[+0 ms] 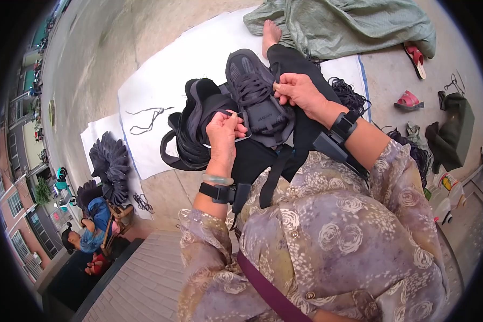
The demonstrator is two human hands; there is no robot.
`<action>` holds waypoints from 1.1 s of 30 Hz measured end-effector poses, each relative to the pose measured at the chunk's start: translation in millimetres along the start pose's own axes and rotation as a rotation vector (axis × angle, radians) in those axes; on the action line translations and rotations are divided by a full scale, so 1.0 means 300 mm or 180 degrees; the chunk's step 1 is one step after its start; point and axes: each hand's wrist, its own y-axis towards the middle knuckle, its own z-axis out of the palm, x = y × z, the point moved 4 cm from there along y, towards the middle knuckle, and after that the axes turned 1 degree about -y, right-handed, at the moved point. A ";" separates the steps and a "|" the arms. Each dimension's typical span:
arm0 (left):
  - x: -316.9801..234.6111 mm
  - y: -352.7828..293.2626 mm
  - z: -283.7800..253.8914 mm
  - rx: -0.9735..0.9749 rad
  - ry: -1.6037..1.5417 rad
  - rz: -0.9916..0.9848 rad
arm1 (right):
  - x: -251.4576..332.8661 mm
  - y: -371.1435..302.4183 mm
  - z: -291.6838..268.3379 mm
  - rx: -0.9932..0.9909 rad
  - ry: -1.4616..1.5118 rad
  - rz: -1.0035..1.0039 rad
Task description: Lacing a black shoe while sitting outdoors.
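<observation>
A dark grey and black sneaker upper (252, 96) lies across my lap, its front laced criss-cross with black cord. My right hand (300, 94) is closed at the upper's right edge, thumb and finger pinching a black shoelace. At the left edge, my left hand (225, 134) is closed too, with a dark strand at its fingertips that looks like the lace's other part. A thin pale loop shows by its fingers; what it is I cannot make out. Beside that hand, a stack of nested black uppers (190, 129) rests against my leg.
White sheeting (161, 80) covers the ground, with a loose black lace (147, 121) on it. Fanned black uppers (111, 166) lie at left, near a seated person (91, 236). Black lace bundles (349, 94), red slippers (408, 100) and a green cloth (338, 27) are around my right.
</observation>
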 end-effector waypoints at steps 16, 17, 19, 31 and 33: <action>-0.025 0.006 0.005 -0.0199 0.0066 0.0177 | 0.002 0.015 0.015 -0.0525 -0.1502 -0.0953; -0.028 0.008 0.008 -0.0211 0.0138 0.0233 | 0.012 0.008 0.026 -0.0365 -0.1494 -0.1046; -0.028 0.018 0.017 -0.0284 0.0295 0.0250 | 0.054 -0.033 0.040 -0.0775 -0.2847 -0.1752; -0.039 0.110 0.002 -0.0375 0.0306 0.0943 | 0.078 -0.082 0.068 -0.0590 -0.3738 -0.2022; -0.027 0.086 0.005 -0.0550 0.1105 0.1167 | 0.082 -0.086 0.064 -0.0564 -0.3765 -0.2079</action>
